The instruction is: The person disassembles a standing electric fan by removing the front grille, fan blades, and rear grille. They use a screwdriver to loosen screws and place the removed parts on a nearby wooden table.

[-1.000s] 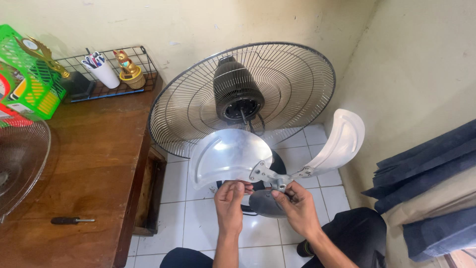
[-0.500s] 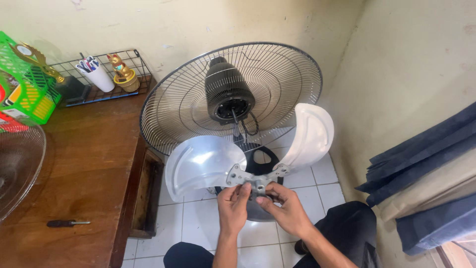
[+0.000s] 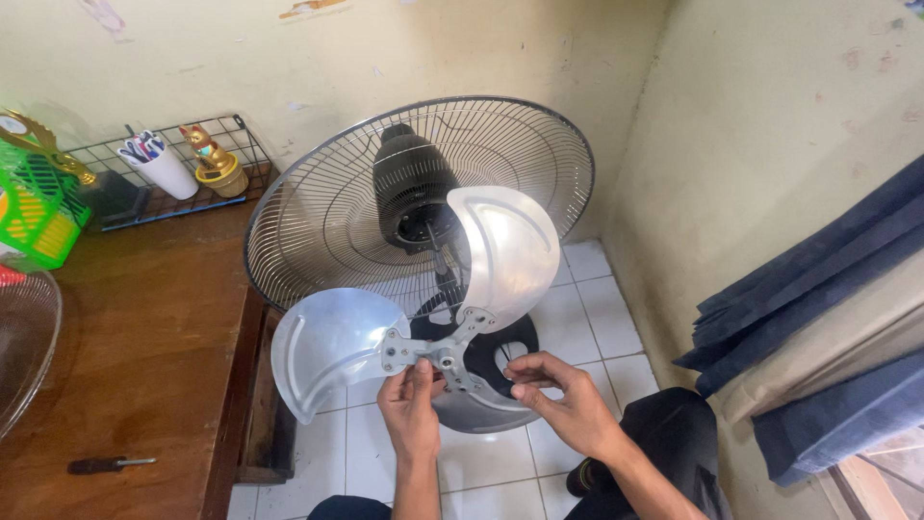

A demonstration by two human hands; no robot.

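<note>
So the blade assembly (image 3: 433,289) has swung round since half a second back: the blade that stuck out to the right now stands nearly upright in front of the motor, and the other one has dropped lower left.

Left hand (image 3: 409,404) is pinched on the hub bracket at the middle, thumb and fingers closed on the stamped metal arm. Right hand (image 3: 563,400) is loosely curled with fingertips near the lowest blade, but I can't tell if it's actually gripping or just touching the edge.

The blades are thin sheet metal, matte silver, curved like wide scoops with rounded tips, riveted to a three-armed bracket. The third blade points down toward the person and is mostly hidden behind the hands, only a grey crescent shows.

Behind that is the rear guard (image 3: 419,197), a round dish of fine chrome wires, with the ribbed black motor housing (image 3: 409,188) in its centre. The shaft is partly covered by the upright blade. The fan's dark base is only glimpsed through the gaps.

To the left, a glossy brown wooden desk (image 3: 135,337) with a black-handled screwdriver (image 3: 106,465) lying on it, and another wire guard (image 3: 24,337) cut off by the frame edge. White glazed tiles (image 3: 587,299) cover the floor.
</note>
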